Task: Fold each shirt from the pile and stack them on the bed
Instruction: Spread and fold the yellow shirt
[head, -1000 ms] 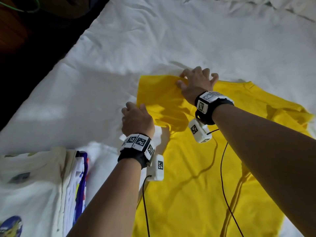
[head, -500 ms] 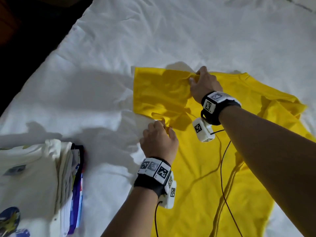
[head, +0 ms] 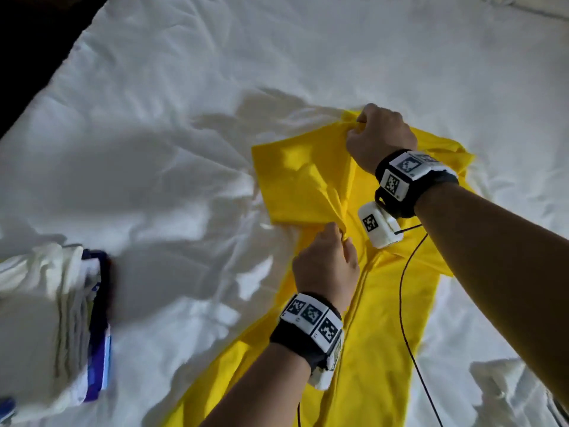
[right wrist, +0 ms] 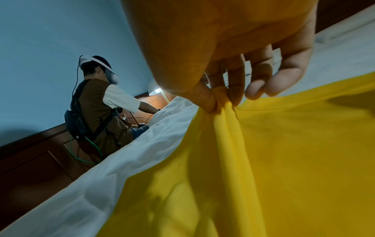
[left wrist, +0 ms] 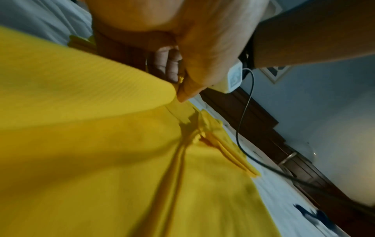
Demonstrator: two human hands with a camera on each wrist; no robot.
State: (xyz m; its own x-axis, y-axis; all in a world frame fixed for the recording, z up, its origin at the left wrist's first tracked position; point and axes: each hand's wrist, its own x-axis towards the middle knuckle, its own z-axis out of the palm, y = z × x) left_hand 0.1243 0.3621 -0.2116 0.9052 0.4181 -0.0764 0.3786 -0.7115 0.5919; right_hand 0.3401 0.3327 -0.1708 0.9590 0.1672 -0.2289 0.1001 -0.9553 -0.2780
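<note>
Yellow shirt [head: 381, 328] on the white bed [head: 184, 118], both hands pinching it.
Head: right hand [head: 380, 138] grasps the far edge by the sleeve, left hand [head: 326, 265] pinches fabric near the armpit; stack of folded shirts [head: 61, 318] lies well apart at left. Left wrist: thumb and fingers [left wrist: 172, 64] clamp a yellow fold. Right wrist: thumb and fingers [right wrist: 235, 77] pinch bunched cloth lifted off the sheet; another person [right wrist: 101, 102] stands by the bed's edge.
</note>
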